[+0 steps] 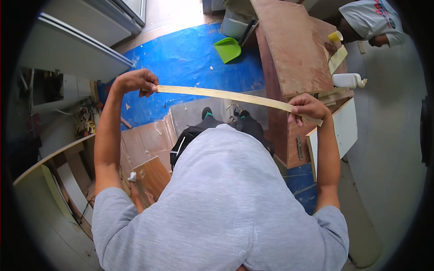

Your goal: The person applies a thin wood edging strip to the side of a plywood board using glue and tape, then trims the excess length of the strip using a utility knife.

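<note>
A long, thin, pale wooden strip (221, 94) spans the space in front of me, bowed slightly and sloping down to the right. My left hand (138, 82) pinches its left end between thumb and fingers. Near the other end, my right hand (309, 108) grips it, and a short tail of the strip sticks out past the fingers. The right hand is by the near corner of a brown plywood bench (296, 49); whether it touches the wood I cannot tell.
Blue sheeting (181, 54) covers the floor, with a green dustpan (227, 49) on it. Beside the bench are a white bottle (349, 81) and a white-faced board (339, 131). Another person (373, 20) is at the far right, near a yellow cylindrical object (335, 36). Boards (74, 180) stand at left.
</note>
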`<state>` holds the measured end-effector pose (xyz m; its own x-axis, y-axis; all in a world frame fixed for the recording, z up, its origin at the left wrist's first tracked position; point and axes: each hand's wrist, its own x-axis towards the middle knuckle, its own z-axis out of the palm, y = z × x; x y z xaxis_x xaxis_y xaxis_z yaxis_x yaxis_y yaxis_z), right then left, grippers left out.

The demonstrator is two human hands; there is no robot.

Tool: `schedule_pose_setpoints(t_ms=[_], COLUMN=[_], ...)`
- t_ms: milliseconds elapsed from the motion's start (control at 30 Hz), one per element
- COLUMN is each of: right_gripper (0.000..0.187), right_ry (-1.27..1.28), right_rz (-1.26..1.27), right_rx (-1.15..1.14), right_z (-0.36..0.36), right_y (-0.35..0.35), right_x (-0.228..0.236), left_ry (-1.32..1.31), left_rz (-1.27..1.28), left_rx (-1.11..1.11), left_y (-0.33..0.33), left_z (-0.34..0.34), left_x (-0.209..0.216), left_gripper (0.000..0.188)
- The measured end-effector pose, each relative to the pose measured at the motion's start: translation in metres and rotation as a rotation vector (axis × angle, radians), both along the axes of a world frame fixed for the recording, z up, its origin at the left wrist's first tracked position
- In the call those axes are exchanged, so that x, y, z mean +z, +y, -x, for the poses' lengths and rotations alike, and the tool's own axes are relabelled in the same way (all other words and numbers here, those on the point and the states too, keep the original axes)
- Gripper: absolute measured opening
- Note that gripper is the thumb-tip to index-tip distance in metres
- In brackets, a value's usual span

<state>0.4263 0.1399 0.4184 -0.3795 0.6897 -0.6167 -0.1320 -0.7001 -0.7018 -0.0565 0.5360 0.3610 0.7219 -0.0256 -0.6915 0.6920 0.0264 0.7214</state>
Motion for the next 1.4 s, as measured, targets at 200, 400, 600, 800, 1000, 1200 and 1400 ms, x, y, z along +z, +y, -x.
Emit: schedule_pose_setpoints(t_ms=[200,400,600,800,1000,1200,1400], right_gripper=[0.065,0.066,0.07,0.056,0.039,0.023,0.026], right_ry=[0.184,0.981,1.107,0.623,0.14,0.121,0.112], right_rz=[-0.28,-0.604,-0.597,-0.486,-0.513,-0.379,-0.533], right_rx=[-0.415,-1.157,-1.328,-1.253,-1.256,-1.625,-1.92], right_z=[-0.033,0.001,0.104,0.101,0.137,0.071,-0.01], right_y=[-0.086,-0.112,-0.055,-0.05,0.033,0.046,0.012], right_x=[-0.012,-0.105,-0.138,-0.098,-0.027,-0.064,-0.088], left_ry=[-0.229,-0.479,-0.531,-0.536,-0.494,-0.34,-0.261], left_rz=[0.041,0.008,0.216,0.454,0.039,-0.176,-0.133], left_rx=[0.244,0.198,0.403,0.414,0.117,-0.018,-0.093], left_y=[-0.016,-0.094,-0.166,-0.184,-0.223,-0.227,-0.169], left_z=[-0.049,-0.152,-0.221,-0.217,-0.234,-0.224,-0.136], left_x=[0.014,0.039,0.044,0.039,0.063,0.095,0.098], left_gripper=[0.021,0.024,0.032,0.024,0.033,0.029,0.021])
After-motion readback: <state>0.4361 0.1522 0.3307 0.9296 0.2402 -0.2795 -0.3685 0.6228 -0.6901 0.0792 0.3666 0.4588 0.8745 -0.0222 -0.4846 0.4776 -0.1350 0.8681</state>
